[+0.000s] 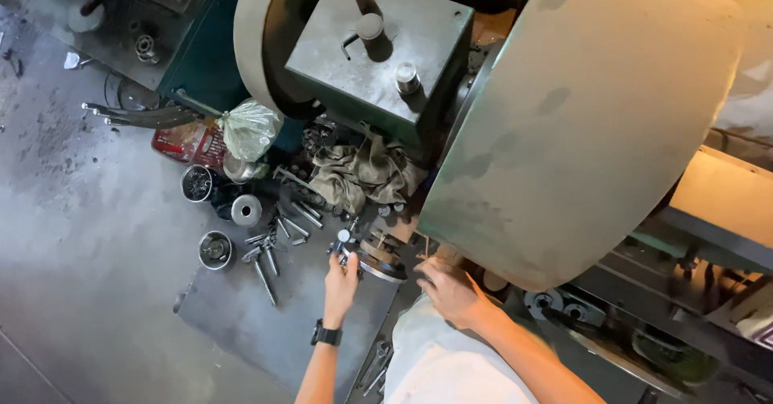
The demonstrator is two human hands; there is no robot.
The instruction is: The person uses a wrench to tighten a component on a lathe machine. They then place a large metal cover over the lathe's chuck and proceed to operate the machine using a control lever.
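Left hand (340,279) pinches a small chrome tool (343,243) against the round part (380,261); right hand (451,291) presses down, curled. A slip could scatter the bolts (278,239) or nick fingers.

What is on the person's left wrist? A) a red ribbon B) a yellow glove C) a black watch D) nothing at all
C: a black watch wraps the wrist just below the left hand, which holds a small metal tool over the grey work table.
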